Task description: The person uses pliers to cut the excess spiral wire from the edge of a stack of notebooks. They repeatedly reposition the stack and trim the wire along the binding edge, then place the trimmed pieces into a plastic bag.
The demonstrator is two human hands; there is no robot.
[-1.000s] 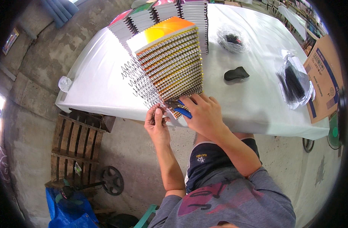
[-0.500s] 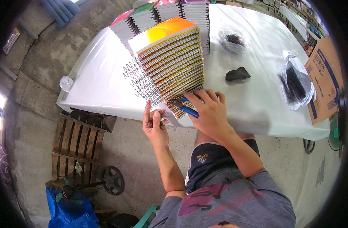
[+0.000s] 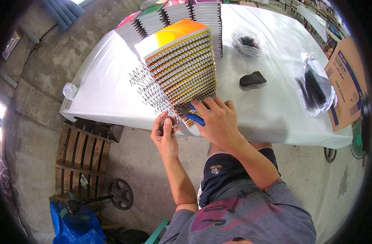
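Observation:
A tall stack of spiral-bound books (image 3: 186,65) with an orange and yellow cover on top stands near the table's front edge. Loose black coil ends (image 3: 147,91) stick out from its left side. My right hand (image 3: 219,124) is closed round blue-handled cutting pliers (image 3: 197,118), their jaws at the coils near the bottom of the stack. Just left of the jaws, my left hand (image 3: 165,132) has its fingers curled round a small dark bunch of coil pieces (image 3: 161,129). Its thumb points up. Exactly where the jaws touch is too small to tell.
More bound books (image 3: 206,28) stand behind the stack. On the white-covered table (image 3: 275,105) lie a black pouch-like object (image 3: 253,79), a plastic-wrapped coil bundle (image 3: 248,41) and a bag of black coils (image 3: 314,89). A cardboard box (image 3: 343,83) stands at the right edge.
My left forefinger, raised before, is now bent in toward the coil ends. The pliers and my right hand have shifted slightly left.

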